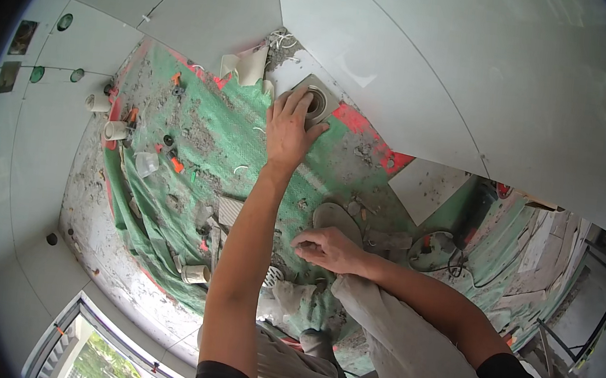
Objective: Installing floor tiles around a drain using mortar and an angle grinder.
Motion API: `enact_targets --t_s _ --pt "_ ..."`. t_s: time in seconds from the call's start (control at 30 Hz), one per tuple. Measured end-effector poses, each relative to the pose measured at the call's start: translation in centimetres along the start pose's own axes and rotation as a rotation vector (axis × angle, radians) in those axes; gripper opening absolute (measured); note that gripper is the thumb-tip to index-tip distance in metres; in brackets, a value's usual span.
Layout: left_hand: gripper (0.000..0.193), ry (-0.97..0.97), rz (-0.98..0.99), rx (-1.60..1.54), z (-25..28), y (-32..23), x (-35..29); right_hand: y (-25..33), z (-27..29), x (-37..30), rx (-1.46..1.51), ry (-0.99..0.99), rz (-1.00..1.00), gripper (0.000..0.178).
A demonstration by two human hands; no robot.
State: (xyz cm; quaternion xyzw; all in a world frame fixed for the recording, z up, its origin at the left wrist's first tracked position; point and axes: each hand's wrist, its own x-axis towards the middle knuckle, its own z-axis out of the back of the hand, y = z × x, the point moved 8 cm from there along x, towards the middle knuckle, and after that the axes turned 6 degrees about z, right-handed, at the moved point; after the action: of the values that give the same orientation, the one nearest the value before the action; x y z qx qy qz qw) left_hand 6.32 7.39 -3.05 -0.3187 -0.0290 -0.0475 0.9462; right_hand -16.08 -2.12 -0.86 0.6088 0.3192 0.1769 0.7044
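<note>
Head view: a person crouches over a floor spread with dusty green plastic sheeting (199,126), which carries everything here. At the sheeting's far edge, where it meets the pale grey wall tiles (434,62), the left hand (288,130) reaches out at full stretch and lies flat, fingers spread, on the near-left side of a square grey floor-drain frame with a round opening (317,100). The hand presses on the frame rather than closing around it; the round opening lies just beyond and to the right of the fingertips, uncovered. The frame sits cornerwise to the outstretched arm.

The right hand (326,250) rests much nearer the body, near the middle of the sheeting, fingers loosely curled on the surface and gripping nothing visible; it is well apart from the frame, so the left hand is plainly the nearer. A round slotted drain grate (273,276) lies just below it, beside the knee. White pipe stubs (116,129) stand along the left edge, with orange tile clips (177,165) scattered nearby.
</note>
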Motion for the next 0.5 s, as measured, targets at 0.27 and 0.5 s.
enact_targets --t_s 0.27,0.5 --pt "0.033 -0.027 -0.105 0.166 -0.1 -0.8 -1.1 -0.3 -0.2 0.0 0.043 -0.007 -0.025 0.018" --pt "0.044 0.085 -0.1 0.354 -1.7 -1.2 -0.2 -0.8 -0.3 0.1 0.01 0.028 -0.066 0.019"
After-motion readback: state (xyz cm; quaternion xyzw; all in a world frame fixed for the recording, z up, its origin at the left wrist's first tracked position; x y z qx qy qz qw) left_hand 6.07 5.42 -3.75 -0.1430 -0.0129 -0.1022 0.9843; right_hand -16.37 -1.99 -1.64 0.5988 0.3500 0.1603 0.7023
